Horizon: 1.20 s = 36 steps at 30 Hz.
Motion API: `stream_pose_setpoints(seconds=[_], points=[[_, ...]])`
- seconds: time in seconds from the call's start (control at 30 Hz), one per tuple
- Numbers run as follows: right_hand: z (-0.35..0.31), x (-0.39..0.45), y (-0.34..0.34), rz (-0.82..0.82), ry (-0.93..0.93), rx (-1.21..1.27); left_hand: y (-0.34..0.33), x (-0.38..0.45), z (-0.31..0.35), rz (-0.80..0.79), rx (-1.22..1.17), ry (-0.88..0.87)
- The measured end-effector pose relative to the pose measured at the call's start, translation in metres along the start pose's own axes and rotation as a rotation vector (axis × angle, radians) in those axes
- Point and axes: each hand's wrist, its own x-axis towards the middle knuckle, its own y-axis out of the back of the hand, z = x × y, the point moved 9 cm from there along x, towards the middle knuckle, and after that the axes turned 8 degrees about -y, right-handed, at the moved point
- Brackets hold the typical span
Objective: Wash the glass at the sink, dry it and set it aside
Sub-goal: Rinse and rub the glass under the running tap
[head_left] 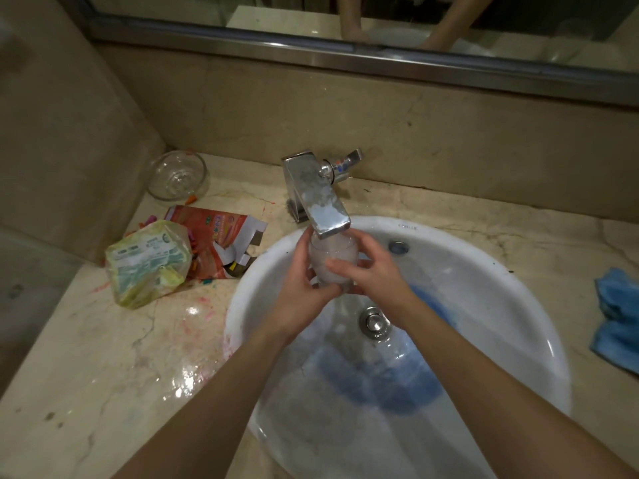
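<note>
A clear glass (330, 259), foamy and wet, is held under the spout of the chrome faucet (316, 195) above the white sink basin (518, 305). My left hand (299, 295) grips the glass from the left and below. My right hand (373, 271) wraps it from the right, fingers curled across its front. Water fills the glass and runs down into the basin, where a blue tint lies around the metal drain plug (374, 322).
A blue cloth (617, 316) lies on the counter at the right. At the left sit a clear glass bowl (178, 176), a torn orange carton (221, 242), a yellow-green plastic packet (148, 264) and scattered crayon bits. The marble counter is wet near the basin.
</note>
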Motion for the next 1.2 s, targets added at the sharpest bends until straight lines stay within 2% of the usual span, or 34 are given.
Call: stream_pose_setpoints(seconds=[0.23,0.43,0.73,0.93,1.1,1.2], points=[[0.011,-0.002,0.004,0.032,-0.093,-0.037,-0.002,-0.001,-0.002,-0.010,-0.027,0.043],[0.012,-0.004,0.002,0.049,-0.112,-0.095,0.005,-0.004,-0.012,0.092,0.019,0.088],[0.014,-0.014,-0.001,-0.050,-0.164,0.014,0.004,-0.010,-0.023,0.201,-0.137,0.188],[0.014,-0.016,0.008,0.005,-0.109,-0.093,-0.002,-0.012,-0.027,0.188,-0.351,0.313],[0.015,-0.015,0.014,0.054,-0.094,-0.132,0.002,-0.017,-0.027,0.135,-0.273,0.354],[0.012,-0.013,0.018,0.084,-0.080,-0.160,0.006,-0.018,-0.028,0.148,-0.223,0.322]])
